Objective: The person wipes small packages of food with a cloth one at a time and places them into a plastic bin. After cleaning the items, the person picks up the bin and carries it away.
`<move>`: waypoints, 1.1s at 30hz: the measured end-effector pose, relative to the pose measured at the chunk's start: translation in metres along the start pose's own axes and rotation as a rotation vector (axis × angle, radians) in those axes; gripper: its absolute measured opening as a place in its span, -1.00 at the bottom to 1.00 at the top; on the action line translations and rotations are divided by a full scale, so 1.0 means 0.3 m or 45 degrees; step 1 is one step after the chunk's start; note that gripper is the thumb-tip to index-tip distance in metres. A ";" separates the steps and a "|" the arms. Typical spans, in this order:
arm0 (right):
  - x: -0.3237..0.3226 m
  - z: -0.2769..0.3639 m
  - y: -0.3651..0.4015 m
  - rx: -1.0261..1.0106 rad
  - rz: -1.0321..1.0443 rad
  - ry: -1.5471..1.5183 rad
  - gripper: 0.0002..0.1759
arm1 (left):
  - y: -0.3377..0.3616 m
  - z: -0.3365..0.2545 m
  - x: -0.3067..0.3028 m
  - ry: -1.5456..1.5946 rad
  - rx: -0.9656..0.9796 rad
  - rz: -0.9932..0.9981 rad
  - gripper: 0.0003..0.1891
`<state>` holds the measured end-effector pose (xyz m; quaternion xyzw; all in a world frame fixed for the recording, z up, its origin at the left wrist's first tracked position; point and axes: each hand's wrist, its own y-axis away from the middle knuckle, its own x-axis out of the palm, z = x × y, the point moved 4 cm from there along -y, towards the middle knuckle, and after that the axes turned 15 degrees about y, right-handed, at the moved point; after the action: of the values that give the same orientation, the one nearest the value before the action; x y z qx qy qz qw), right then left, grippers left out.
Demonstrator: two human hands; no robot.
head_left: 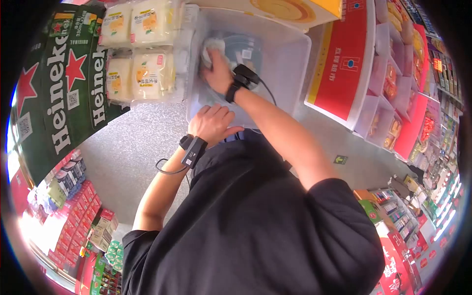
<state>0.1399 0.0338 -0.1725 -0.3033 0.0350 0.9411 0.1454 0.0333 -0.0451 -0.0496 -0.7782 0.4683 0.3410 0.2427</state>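
Observation:
A translucent plastic bin (295, 54) is in front of me. My right hand (219, 73) reaches down into it, fingers closed on a crumpled white cloth (215, 46) near its left wall. Beside the cloth, a round bluish shape with a white label (247, 54) shows at the bin's bottom. At the near edge of the bin is my left hand (214, 122), its fingers bent over the rim and the thumb pointing right. Both wrists wear black straps with small boxes and cables.
Packaged bread (152, 73) is stacked left of the bin, beside green Heineken cartons (61, 83). A yellow box (295, 10) borders the far side. On the right stand a red display panel (344, 61) and snack bins (381, 98). Grey floor (128, 147) lies below.

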 end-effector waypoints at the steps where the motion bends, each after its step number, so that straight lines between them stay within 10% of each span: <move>1: -0.007 -0.019 0.047 0.056 0.223 -0.088 -0.36 | -0.005 -0.002 -0.011 -0.024 0.060 -0.065 -0.60; 2: -0.048 -0.011 0.103 0.188 0.626 -0.066 -0.31 | -0.010 -0.007 -0.018 -0.047 0.123 -0.123 -0.61; 3: -0.021 -0.053 0.164 -0.226 0.746 -0.145 -0.28 | -0.010 -0.012 -0.024 -0.064 0.191 -0.178 -0.63; 5: -0.082 -0.071 0.193 -0.474 0.587 -0.194 -0.33 | -0.006 -0.007 -0.016 -0.057 0.212 -0.147 -0.65; 7: -0.144 -0.090 0.124 0.055 0.550 -0.411 -0.39 | 0.006 -0.006 -0.009 -0.047 0.149 -0.046 -0.68; 8: -0.182 -0.079 0.055 0.725 0.571 -0.587 -0.43 | 0.003 -0.003 -0.015 -0.049 0.165 -0.058 -0.68; 10: -0.187 -0.037 -0.109 0.659 0.074 -1.151 -0.48 | 0.000 -0.015 -0.020 -0.047 0.189 -0.063 -0.68; 13: -0.010 -0.015 -0.230 0.415 -0.327 -0.617 -0.49 | -0.007 -0.007 -0.023 -0.023 0.190 -0.038 -0.73; 16: 0.018 -0.002 -0.206 0.252 -0.233 -0.578 -0.42 | 0.003 -0.027 -0.026 -0.015 0.205 -0.061 -0.72; 17: -0.066 0.081 -0.150 0.493 0.120 -1.067 -0.43 | -0.003 -0.023 -0.031 -0.023 0.220 -0.089 -0.71; 26: -0.117 0.053 0.227 -0.520 1.061 -0.509 -0.67 | 0.040 0.013 -0.022 -0.119 0.254 -0.443 -0.43; 33: -0.183 0.031 0.216 -0.129 1.330 -0.435 -0.69 | 0.022 0.024 -0.017 -0.094 -0.085 -0.217 -0.22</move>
<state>0.1581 -0.0406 -0.1344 -0.0954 0.1113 0.9245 -0.3519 0.0236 -0.0401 -0.0509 -0.8098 0.3793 0.3630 0.2620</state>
